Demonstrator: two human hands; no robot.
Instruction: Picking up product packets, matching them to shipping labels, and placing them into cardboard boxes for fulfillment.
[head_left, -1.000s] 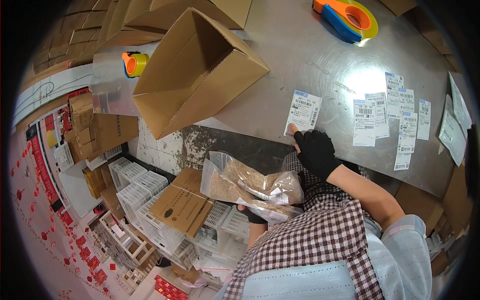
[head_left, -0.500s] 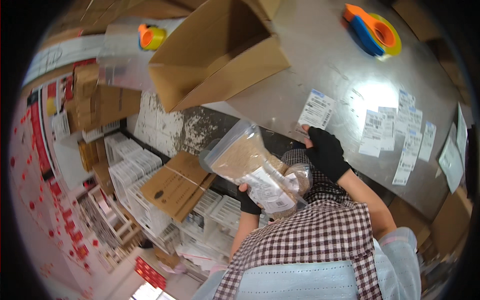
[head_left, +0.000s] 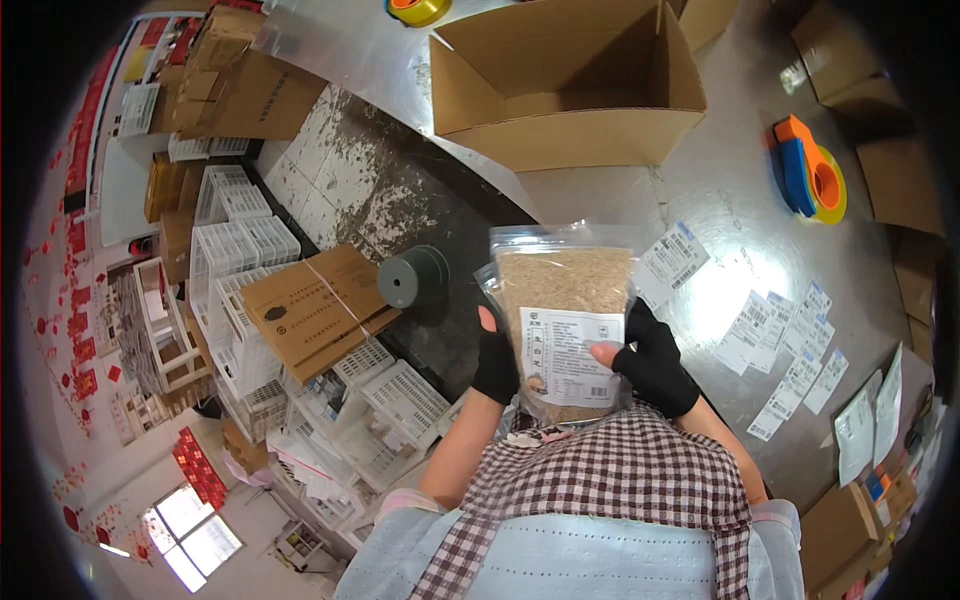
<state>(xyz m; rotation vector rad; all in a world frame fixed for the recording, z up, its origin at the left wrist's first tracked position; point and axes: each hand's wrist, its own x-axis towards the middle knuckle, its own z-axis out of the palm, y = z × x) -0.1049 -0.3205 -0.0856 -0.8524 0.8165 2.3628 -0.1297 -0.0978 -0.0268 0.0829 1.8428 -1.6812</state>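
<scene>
Upright in front of my apron is a clear zip bag of tan grain (head_left: 565, 275) with a white printed label (head_left: 572, 355). My left hand (head_left: 497, 350), in a black fingerless glove, grips its left edge. On the other side, my right hand (head_left: 655, 365), gloved the same way, has its thumb on the label and its fingers behind the bag. Another layer of clear plastic shows behind the bag's left edge; what it belongs to is mostly hidden. Just beyond the bag's upper right lies a single printed label sheet (head_left: 672, 262) on the metal table.
An open cardboard box (head_left: 570, 140) stands on the metal table (head_left: 740, 190) ahead. A tape dispenser (head_left: 810, 175) and several label sheets (head_left: 790, 340) lie to the right. Left of the table are a grey bucket (head_left: 413, 277), flattened cardboard (head_left: 315, 305) and white plastic crates (head_left: 245, 245).
My right hand has left the label sheet on the table and now grips the bag. The bag has turned upright, its label facing me. My view has swung, shifting the surroundings.
</scene>
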